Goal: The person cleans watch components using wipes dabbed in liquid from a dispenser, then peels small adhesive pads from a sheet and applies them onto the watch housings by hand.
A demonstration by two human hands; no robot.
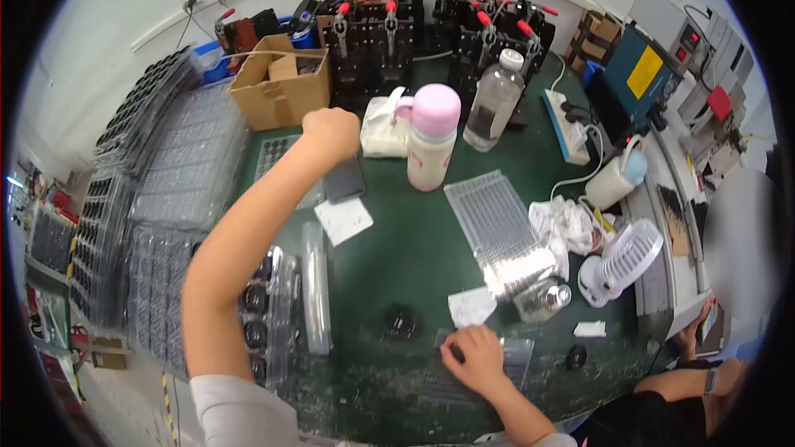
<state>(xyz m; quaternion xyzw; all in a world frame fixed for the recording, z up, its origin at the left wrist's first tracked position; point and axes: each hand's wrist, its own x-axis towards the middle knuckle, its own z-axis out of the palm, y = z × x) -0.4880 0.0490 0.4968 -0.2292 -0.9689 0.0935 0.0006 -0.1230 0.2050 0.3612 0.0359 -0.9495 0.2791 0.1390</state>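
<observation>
My left hand (331,134) is stretched far forward with its fingers curled into a fist. It is above a dark phone (344,179) and beside a white tissue pack (383,136); whatever it may hold is hidden. Near the front edge, my right hand (478,358) has its fingers bent around a small dark piece (455,353), too little of which shows to name. Under that hand lies a clear plastic sheet (515,358). A round black part (401,322) sits on the green table (373,265) to its left, and a white paper (472,307) lies just beyond it.
Clear trays of black parts (257,323) stand on the left, with a cardboard box (277,87) behind. A pink-lidded bottle (433,136), a water bottle (494,103), bubble wrap (497,219), a glass bottle (544,301) and a white fan (621,261) occupy the middle and right. A person's arm (683,382) shows at right.
</observation>
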